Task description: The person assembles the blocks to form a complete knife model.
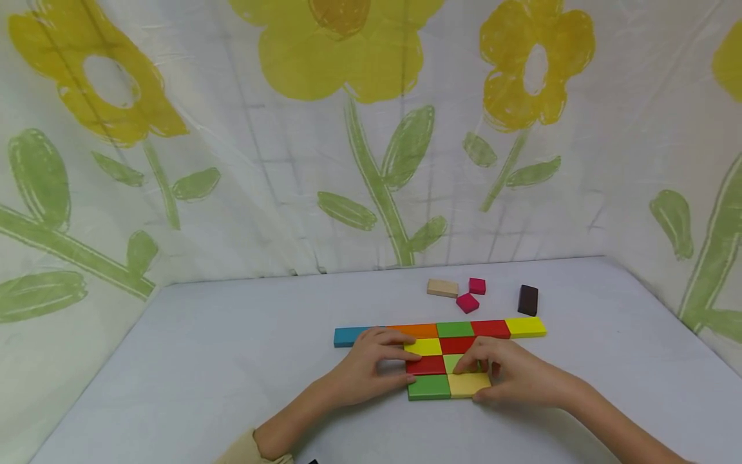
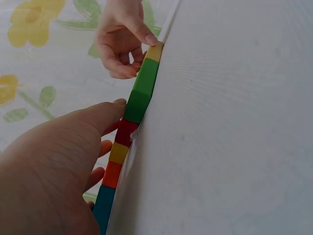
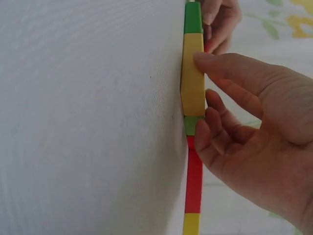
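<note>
Flat coloured wooden blocks lie edge to edge on the table: a long back row, with two columns in front of it. My left hand (image 1: 371,367) lies along the left side of the columns, its fingers spread, touching the yellow block (image 1: 426,347), a red block (image 1: 428,365) and the green block (image 1: 429,386). With thumb and forefinger, my right hand (image 1: 516,377) pinches the pale yellow block (image 3: 192,73) at the front right corner. Its thumb is at the block's front edge. A light green block (image 1: 451,362) behind it is partly hidden by the fingers.
The back row runs from a blue block (image 1: 350,336) to a yellow end block (image 1: 526,327). Beyond it lie a natural wood block (image 1: 442,288), two pink pieces (image 1: 477,286) and a dark brown block (image 1: 528,300). A flowered curtain (image 1: 371,142) hangs behind the table.
</note>
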A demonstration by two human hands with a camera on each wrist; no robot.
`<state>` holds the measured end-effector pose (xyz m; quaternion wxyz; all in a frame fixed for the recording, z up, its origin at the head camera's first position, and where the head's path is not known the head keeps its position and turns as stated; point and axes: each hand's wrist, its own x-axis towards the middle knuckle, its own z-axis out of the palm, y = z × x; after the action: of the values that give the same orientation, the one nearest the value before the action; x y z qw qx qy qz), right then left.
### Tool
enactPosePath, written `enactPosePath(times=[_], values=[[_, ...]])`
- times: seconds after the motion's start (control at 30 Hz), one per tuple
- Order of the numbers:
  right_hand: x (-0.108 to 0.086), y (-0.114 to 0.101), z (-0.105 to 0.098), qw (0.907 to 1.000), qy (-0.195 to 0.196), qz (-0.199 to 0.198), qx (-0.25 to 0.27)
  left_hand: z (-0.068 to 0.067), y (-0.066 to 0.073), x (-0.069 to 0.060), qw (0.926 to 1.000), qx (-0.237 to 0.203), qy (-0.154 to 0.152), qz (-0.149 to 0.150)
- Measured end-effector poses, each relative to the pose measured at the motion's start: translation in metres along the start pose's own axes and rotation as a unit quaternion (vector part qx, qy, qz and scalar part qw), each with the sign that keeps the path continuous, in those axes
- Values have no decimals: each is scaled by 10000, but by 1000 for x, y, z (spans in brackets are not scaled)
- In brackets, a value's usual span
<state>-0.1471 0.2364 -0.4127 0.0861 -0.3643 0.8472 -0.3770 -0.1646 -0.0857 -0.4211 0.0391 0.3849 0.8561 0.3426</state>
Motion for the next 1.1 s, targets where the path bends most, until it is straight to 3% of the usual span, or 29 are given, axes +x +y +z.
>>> enactPosePath(times=[0.13,0.27,0.37,0.47,0.6,0.7,0.87,1.1], values=[[-1,30,7,9996,9,264,-46,0,0,0,10000,-51,-19,-66],[-3,55,13,9996,37,264,-88,1,-1,0,10000,-46,-5,-62],[-3,49,12,9999,120,30,98,1,-1,0,10000,-20,24,-5],[-3,27,7,9996,130,-78,246,1,-2,0,10000,-26,36,24],[-1,-7,-3,9992,38,194,354,1,-1,0,10000,-7,29,13],[0,-20,-7,9984,-29,390,407,0,0,-1,10000,5,32,12],[1,-23,-10,9967,-121,630,506,0,1,-1,10000,-16,31,44],[0,-19,-12,9963,-172,565,630,0,1,-1,10000,0,18,38]])
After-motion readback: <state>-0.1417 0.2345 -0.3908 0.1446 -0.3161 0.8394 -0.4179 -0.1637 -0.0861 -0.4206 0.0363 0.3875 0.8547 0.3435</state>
